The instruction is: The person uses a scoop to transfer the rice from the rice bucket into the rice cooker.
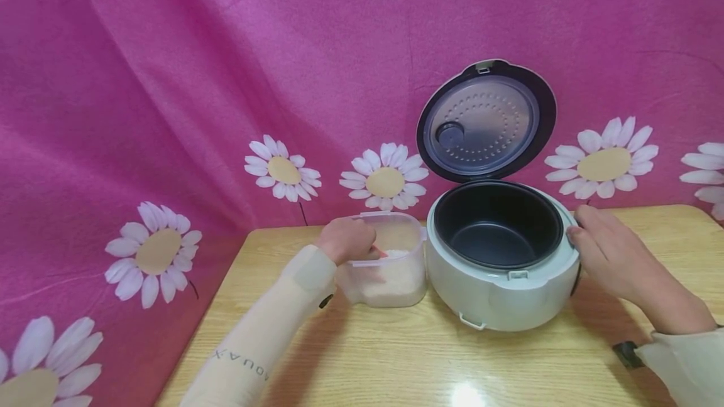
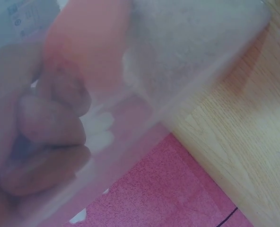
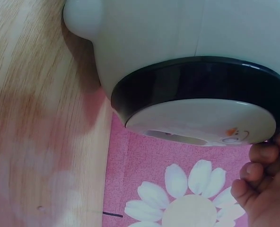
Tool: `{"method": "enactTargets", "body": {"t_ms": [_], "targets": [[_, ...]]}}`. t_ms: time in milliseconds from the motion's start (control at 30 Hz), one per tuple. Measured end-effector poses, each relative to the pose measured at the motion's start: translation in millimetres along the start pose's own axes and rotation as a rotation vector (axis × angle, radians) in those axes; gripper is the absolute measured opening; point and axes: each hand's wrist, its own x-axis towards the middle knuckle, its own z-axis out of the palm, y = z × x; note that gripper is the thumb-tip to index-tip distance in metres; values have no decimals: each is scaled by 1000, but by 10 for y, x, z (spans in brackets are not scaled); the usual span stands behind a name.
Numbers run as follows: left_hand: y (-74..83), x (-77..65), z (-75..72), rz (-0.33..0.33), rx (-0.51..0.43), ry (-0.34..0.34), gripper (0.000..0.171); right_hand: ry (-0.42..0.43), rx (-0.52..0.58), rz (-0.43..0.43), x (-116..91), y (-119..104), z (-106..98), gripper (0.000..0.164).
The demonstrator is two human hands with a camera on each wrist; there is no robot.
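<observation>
My left hand (image 1: 347, 240) reaches over the rim of a translucent plastic container (image 1: 390, 291) of white rice (image 1: 398, 255). It grips a reddish-pink scoop (image 2: 90, 42), seen blurred through the container wall in the left wrist view, with curled fingers. Most of the scoop is hidden in the head view. Beside the container stands a white rice cooker (image 1: 498, 306), its lid (image 1: 486, 121) raised and its dark inner pot (image 1: 494, 237) showing no contents. My right hand (image 1: 613, 256) rests against the cooker's right side, thumb at the upper edge; the right wrist view shows its fingertips near the control panel (image 3: 201, 118).
Container and cooker stand close together at the back of a wooden table (image 1: 373, 357). Behind them hangs a pink cloth (image 1: 339, 49) printed with white daisies. A small front handle (image 1: 472, 322) sticks out low on the cooker.
</observation>
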Motion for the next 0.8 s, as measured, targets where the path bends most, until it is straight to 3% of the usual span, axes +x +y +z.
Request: {"method": "enactTargets", "body": {"t_ms": [400,800], "targets": [[3,3,-26,1,-18,-16,38,-20,-2,19,21,13,2,11],[-11,-20,-4,4,-11,15,40,9,-10,-4,26,10,22,9]]}}
